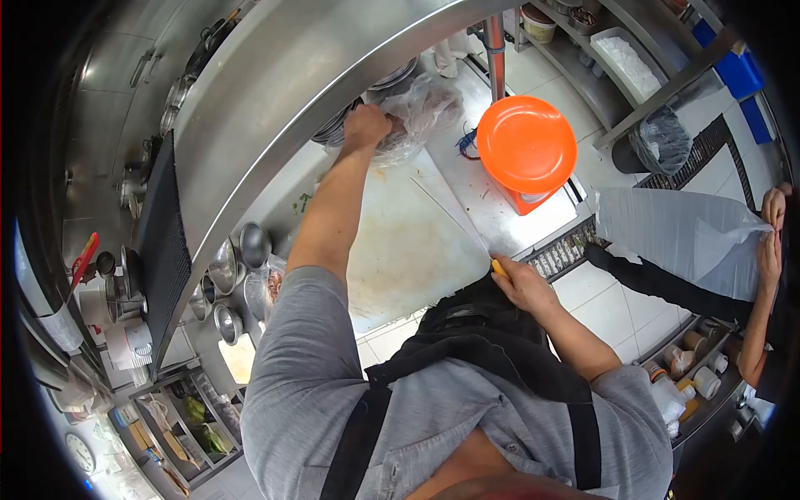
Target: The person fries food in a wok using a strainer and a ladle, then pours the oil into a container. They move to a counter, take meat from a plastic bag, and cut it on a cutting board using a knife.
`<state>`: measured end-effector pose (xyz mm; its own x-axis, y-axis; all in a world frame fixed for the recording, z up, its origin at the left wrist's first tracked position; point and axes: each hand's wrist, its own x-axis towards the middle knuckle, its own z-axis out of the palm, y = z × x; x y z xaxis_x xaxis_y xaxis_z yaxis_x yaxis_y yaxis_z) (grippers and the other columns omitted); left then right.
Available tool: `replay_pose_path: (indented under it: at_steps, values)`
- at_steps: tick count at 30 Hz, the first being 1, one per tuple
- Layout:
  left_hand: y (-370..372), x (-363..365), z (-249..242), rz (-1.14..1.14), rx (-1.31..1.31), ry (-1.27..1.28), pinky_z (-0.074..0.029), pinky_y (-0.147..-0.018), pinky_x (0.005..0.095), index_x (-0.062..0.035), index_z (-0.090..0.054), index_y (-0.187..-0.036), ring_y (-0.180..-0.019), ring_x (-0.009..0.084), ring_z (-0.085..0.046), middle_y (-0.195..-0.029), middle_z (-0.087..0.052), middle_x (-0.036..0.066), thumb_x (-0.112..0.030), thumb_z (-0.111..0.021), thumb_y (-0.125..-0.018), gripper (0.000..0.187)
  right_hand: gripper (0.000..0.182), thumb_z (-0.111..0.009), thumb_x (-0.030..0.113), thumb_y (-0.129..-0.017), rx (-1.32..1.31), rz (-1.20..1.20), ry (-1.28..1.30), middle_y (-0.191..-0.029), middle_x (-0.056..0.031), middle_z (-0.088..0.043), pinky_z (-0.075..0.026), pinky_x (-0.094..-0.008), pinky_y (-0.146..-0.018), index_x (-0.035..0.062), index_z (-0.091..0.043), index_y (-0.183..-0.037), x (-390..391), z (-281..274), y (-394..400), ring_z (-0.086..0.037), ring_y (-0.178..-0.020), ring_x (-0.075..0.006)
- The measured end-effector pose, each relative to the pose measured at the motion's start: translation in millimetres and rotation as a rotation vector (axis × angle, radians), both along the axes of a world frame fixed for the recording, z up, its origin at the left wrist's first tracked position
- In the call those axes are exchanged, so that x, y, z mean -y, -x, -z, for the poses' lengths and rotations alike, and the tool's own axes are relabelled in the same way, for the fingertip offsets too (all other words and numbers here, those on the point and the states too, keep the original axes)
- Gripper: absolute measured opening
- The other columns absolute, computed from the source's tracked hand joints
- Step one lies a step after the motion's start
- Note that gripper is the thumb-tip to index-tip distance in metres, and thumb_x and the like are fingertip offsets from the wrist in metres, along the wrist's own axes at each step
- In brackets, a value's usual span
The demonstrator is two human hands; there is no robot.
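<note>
Right hand (529, 287) wrapped round knife (499, 268) handle at cutting board's (400, 242) near right corner, blade angled forward, probably for body clearance. Left hand (367, 126) at plastic bag (425, 108), board's far end, beside plates (333, 129); can't tell if pinching.

No text, label, brand or number is legible; marks on the round white clock (80, 454) at lower left are too small to read.
</note>
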<state>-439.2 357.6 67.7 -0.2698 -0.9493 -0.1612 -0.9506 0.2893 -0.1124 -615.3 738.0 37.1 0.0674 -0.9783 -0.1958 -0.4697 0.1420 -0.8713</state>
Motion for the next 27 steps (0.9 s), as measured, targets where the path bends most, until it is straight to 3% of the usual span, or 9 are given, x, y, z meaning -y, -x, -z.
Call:
replay_pose_path:
  at_steps: [3,6,8,13,18,22,24,25,27]
  values:
    - [11.1,7.1,-30.3,0.148,0.047,0.095,-0.049,-0.086,0.0385,-0.0016,-0.065,-0.100,-0.096,0.0358,-0.061,-0.102,-0.063,0.021,-0.037,-0.063,-0.070,0.046,0.035,-0.056,0.015,-0.085,-0.002,0.012,-0.020,-0.093,-0.0249,-0.060,-0.046,-0.0453,-0.075,0.0003,-0.050,-0.116,-0.8,-2.4,-2.5,-0.057,-0.088,-0.0411]
    - [24.6,17.0,-50.8,0.264,-0.114,0.295,-0.048,-0.086,0.0378,-0.0022,-0.065,-0.101,-0.094,0.0341,-0.062,-0.099,-0.064,0.021,-0.037,-0.064,-0.069,0.048,0.035,-0.056,0.015,-0.085,-0.022,0.008,-0.013,-0.094,-0.0246,-0.061,-0.046,-0.0450,-0.075,0.0004,-0.050,-0.116,-0.7,-0.7,-4.1,-0.057,-0.088,-0.0407]
    - [37.1,14.5,-68.0,0.399,-0.140,0.670,-0.050,-0.077,0.0357,-0.0017,-0.067,-0.092,-0.086,0.0295,-0.064,-0.092,-0.065,0.020,-0.038,-0.066,-0.067,0.044,0.035,-0.056,0.016,-0.085,-0.026,0.011,0.018,-0.092,-0.0244,-0.061,-0.046,-0.0452,-0.074,0.0018,-0.050,-0.116,-2.6,3.6,-5.5,-0.058,-0.088,-0.0411]
    - [16.2,-19.7,-114.6,0.365,-0.416,0.527,-0.049,-0.068,0.0343,-0.0006,-0.067,-0.085,-0.075,0.0267,-0.063,-0.081,-0.065,0.018,-0.035,-0.066,-0.066,0.040,0.036,-0.058,0.018,-0.085,-0.047,0.027,0.072,-0.090,-0.0241,-0.061,-0.047,-0.0458,-0.072,0.0035,-0.050,-0.117,-6.8,9.8,-9.2,-0.058,-0.086,-0.0416]
    - [-57.6,-63.5,-132.2,0.147,-0.561,0.218,-0.049,-0.062,0.0332,0.0002,-0.067,-0.079,-0.065,0.0244,-0.063,-0.073,-0.064,0.017,-0.033,-0.067,-0.065,0.036,0.038,-0.059,0.019,-0.085,-0.062,0.055,0.078,-0.086,-0.0258,-0.061,-0.047,-0.0446,-0.071,0.0040,-0.051,-0.119,-11.8,13.6,-11.4,-0.059,-0.084,-0.0416]
    - [-123.5,-123.0,-135.2,-0.476,-0.392,-0.076,-0.043,-0.045,0.0319,0.0023,-0.066,-0.070,-0.039,0.0185,-0.051,-0.048,-0.055,0.010,-0.021,-0.068,-0.063,0.024,0.037,-0.058,0.020,-0.085,-0.050,-0.005,-0.028,-0.092,-0.0266,-0.061,-0.046,-0.0449,-0.076,0.0031,-0.052,-0.118,-6.7,6.8,-8.2,-0.057,-0.089,-0.0420]
    - [-158.2,-176.9,-110.8,-0.624,-0.753,0.041,-0.044,-0.045,0.0308,0.0018,-0.066,-0.071,-0.042,0.0178,-0.055,-0.052,-0.059,0.011,-0.021,-0.068,-0.062,0.025,0.038,-0.058,0.019,-0.086,-0.091,0.049,0.089,-0.077,-0.0216,-0.062,-0.048,-0.0387,-0.062,0.0043,-0.052,-0.121,-6.7,18.1,-6.5,-0.062,-0.069,-0.0341]
    - [-173.2,-200.9,-92.6,-0.667,-0.759,0.027,-0.047,-0.048,0.0317,0.0019,-0.067,-0.073,-0.044,0.0203,-0.058,-0.054,-0.060,0.013,-0.024,-0.068,-0.062,0.028,0.038,-0.057,0.024,-0.087,0.028,0.069,-0.178,-0.088,-0.0270,-0.061,-0.047,-0.0424,-0.073,0.0041,-0.052,-0.118,-2.8,13.1,-5.4,-0.060,-0.086,-0.0413]
    - [-191.9,-243.1,-50.0,-0.765,-0.717,-0.026,-0.051,-0.055,0.0338,0.0022,-0.068,-0.076,-0.051,0.0238,-0.062,-0.058,-0.063,0.016,-0.027,-0.067,-0.062,0.032,0.038,-0.057,0.025,-0.087,0.010,0.044,-0.191,-0.085,-0.0266,-0.061,-0.047,-0.0418,-0.071,0.0040,-0.052,-0.119,-0.2,13.0,-5.2,-0.061,-0.084,-0.0405]
